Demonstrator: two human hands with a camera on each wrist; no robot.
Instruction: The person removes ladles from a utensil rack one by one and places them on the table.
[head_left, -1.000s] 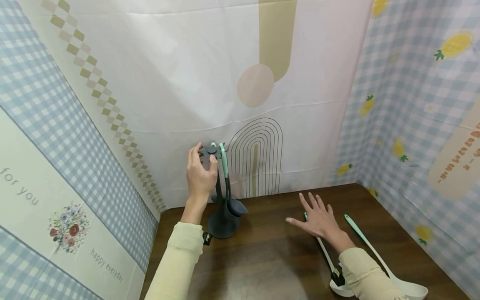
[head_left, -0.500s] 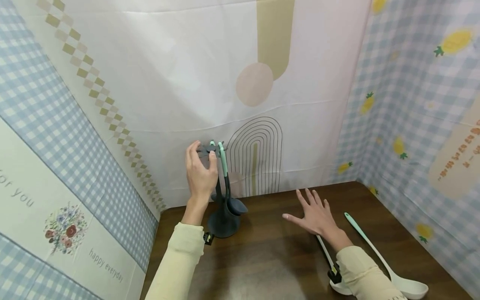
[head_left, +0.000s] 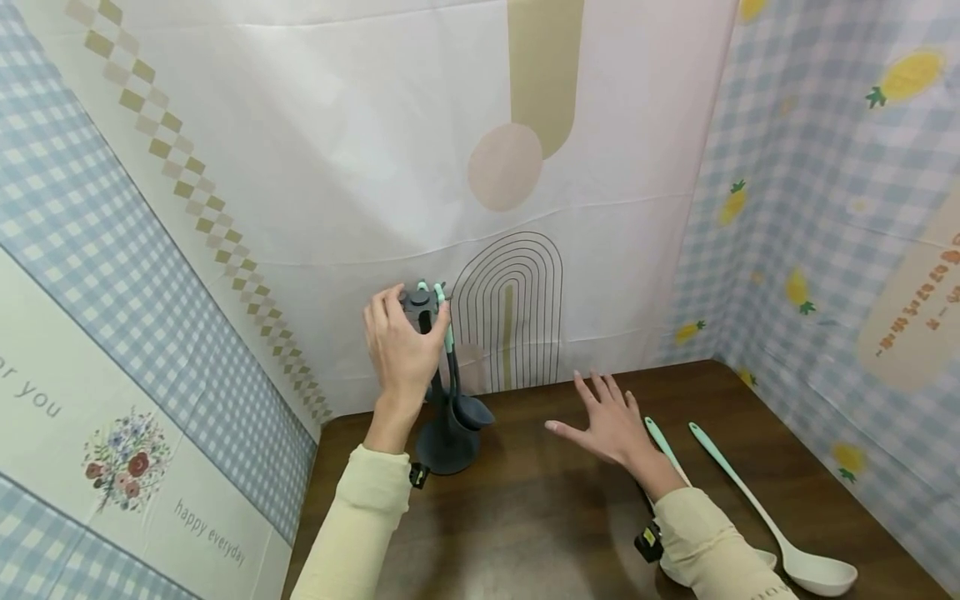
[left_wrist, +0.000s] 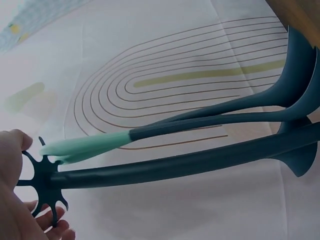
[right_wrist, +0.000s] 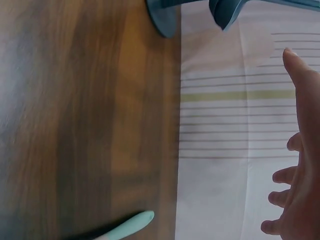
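A dark blue-grey utensil stand, with a round base, a slim post and a star-shaped top of hooks, is set upright on the brown wood-grained table, near the back edge. Its hooked top is gripped by the left hand, the thumb and fingers being curled about it from opposite sides. Just beside the post, two dark utensils with mint-green handles are hung with their rounded heads downward.

The right hand is held open above the table, well apart from the stand, its fingers spread and its back turned upward. To its right, a white ladle with a mint-green handle is laid flat on the table; beside it, a second white utensil with a mint-green handle is partly covered by the right sleeve. Behind the stand, a white cloth printed with thin nested arches is hung.
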